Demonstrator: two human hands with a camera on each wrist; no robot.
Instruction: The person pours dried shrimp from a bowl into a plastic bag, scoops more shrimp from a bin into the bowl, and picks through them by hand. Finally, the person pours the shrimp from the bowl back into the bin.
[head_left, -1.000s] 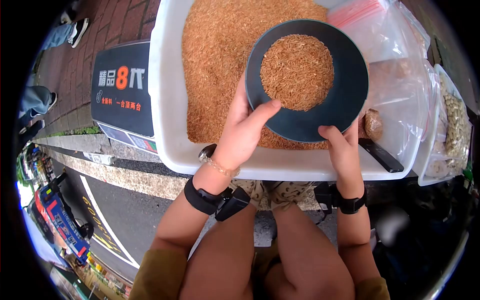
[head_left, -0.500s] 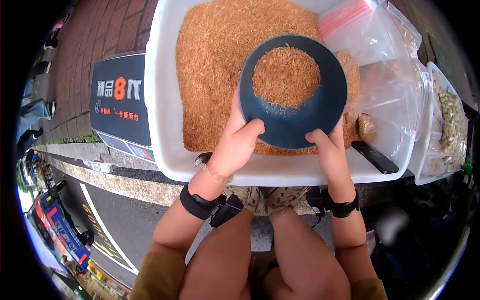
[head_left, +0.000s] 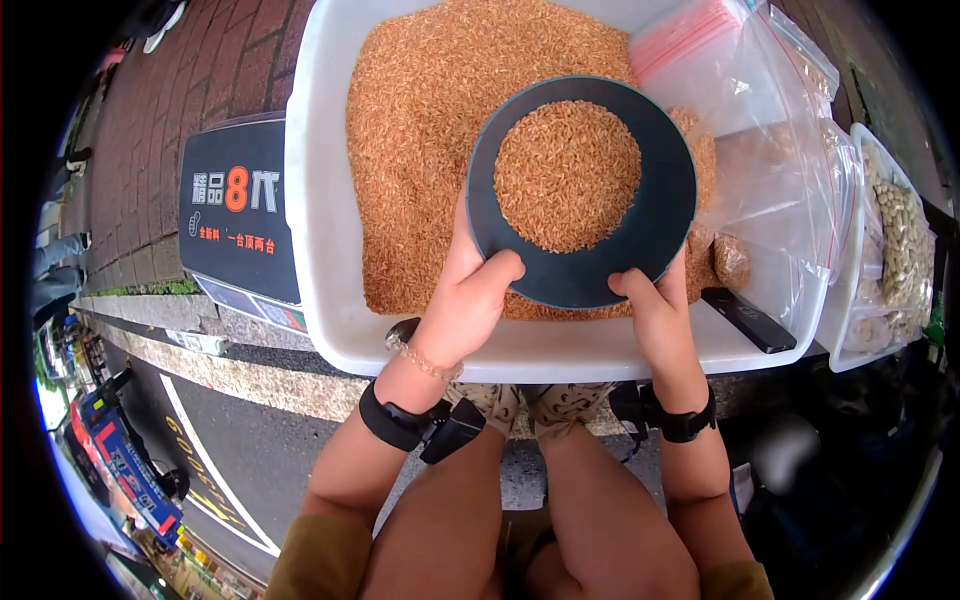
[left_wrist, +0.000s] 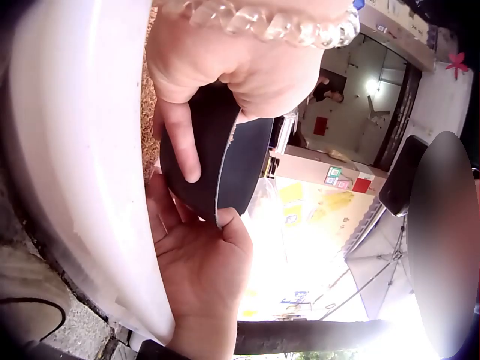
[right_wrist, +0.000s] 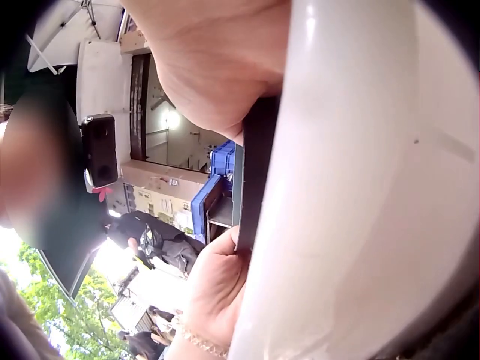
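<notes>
A dark round bowl [head_left: 664,190] with a heap of brown grains [head_left: 567,175] in it is held over a white tub [head_left: 330,230]. My left hand [head_left: 462,305] grips its lower left rim, thumb on the inside edge. On the lower right, my right hand [head_left: 660,325] holds the rim the same way. In the left wrist view the left hand's fingers [left_wrist: 181,142] lie on the outside of the bowl [left_wrist: 191,169], and the right hand [left_wrist: 202,262] is at its other side. The right wrist view shows both hands at the bowl's dark wall [right_wrist: 259,150].
Loose grains [head_left: 400,150] fill much of the tub. Clear plastic bags [head_left: 770,190], a small tied bag [head_left: 732,262] and a black object [head_left: 750,320] lie at its right. A printed box [head_left: 240,210] stands left, another tray [head_left: 850,330] at the far right.
The bowl has come lower and slightly left with both hands. Its grains shifted and blurred half a second ago; they now form a rounded heap toward the upper left.
</notes>
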